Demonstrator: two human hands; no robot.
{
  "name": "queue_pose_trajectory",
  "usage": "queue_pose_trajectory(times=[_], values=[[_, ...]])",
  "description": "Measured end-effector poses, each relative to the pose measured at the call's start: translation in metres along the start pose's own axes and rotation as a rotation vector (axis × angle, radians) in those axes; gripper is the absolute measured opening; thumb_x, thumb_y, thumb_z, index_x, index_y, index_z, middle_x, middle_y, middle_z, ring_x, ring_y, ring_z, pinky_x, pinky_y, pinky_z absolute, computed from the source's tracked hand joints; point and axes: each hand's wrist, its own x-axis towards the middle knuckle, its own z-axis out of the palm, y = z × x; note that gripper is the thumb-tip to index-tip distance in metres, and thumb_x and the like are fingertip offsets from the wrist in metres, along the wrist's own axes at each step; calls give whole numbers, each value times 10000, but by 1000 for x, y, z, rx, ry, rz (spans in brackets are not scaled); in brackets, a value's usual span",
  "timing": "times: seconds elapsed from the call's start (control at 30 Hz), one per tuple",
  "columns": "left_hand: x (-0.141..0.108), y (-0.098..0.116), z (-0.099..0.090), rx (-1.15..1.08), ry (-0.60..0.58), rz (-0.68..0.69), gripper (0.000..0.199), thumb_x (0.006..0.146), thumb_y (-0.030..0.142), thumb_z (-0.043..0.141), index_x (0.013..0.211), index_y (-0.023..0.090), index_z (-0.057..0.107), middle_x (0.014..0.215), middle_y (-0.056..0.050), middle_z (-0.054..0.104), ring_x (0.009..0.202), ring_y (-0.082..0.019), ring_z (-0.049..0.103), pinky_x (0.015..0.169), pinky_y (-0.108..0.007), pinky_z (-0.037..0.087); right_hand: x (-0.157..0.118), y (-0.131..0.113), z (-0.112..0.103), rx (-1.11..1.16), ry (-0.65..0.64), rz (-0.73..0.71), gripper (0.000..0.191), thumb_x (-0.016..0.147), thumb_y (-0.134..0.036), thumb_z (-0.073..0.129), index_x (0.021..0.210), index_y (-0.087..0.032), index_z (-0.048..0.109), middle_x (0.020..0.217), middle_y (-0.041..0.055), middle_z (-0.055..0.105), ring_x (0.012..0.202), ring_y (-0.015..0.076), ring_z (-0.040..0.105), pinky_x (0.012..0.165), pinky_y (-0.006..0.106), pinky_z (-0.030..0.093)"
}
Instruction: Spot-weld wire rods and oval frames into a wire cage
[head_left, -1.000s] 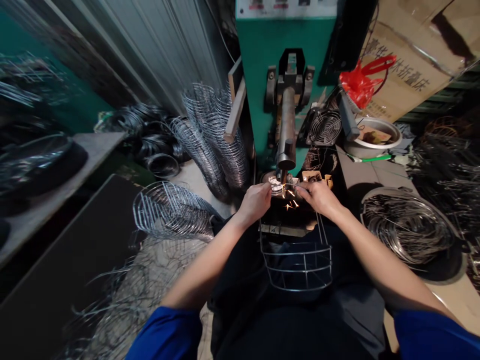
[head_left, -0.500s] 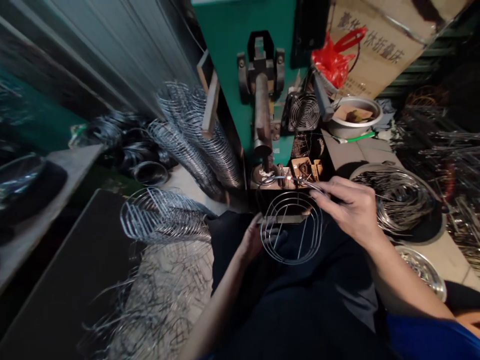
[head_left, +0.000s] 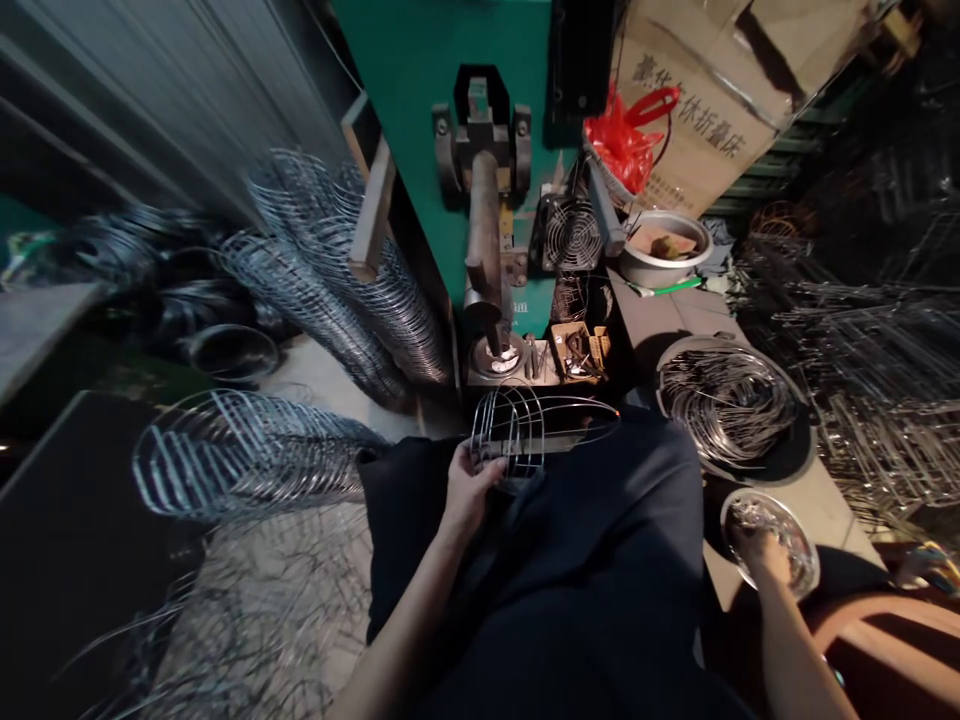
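**Wire guard frame (head_left: 501, 432) in your left hand (head_left: 471, 492), right hand (head_left: 761, 552) down in the dish**

Your left hand is closed in a narrow grip on the lower wires of the frame, which sits over your dark apron (head_left: 570, 560), its long side reaching right. It is near the lower electrode (head_left: 495, 357) of the green spot-welding machine (head_left: 420, 100), not touching it. Your right fingers (head_left: 750, 540) reach into a shallow steel dish (head_left: 784, 555) of shiny small pieces; you can't tell whether they are pinching anything. Just above the dish lies a round tray of wire rings (head_left: 727, 405). Beside the electrode is a cardboard box of small parts (head_left: 577, 350) — and to your left lean stacks of wire guards (head_left: 322, 290).
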Motion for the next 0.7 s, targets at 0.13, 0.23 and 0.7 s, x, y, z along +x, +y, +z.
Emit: queue_pose_trajectory(times=[0.13,0.23,0.7], values=[[-6,8,6,219,55,128,542,629,325,867,1023,192,518,797,48,574,628,-71,531,604,-187,444,-14,2,15,33,-46,62,298,643,-498,501,449,-291,411,431,107,521,486,413,638,528,568,522],[-10,17,8,381,113,221,521,638,362,852,992,200,506,787,45,549,603,-81,512,577,-197,440,-14,2,12,51,-55,90,285,621,-490,501,451,-296,381,438,110,521,525,436,650,579,601,533],[-18,30,16,539,208,353,530,681,402,818,1027,221,461,759,49,538,567,-105,515,558,-229,451,-53,-330,-125,606,-118,-1064,258,962,-363,521,1071,-215,701,1104,85,712,1033,250,658,967,419,505]])
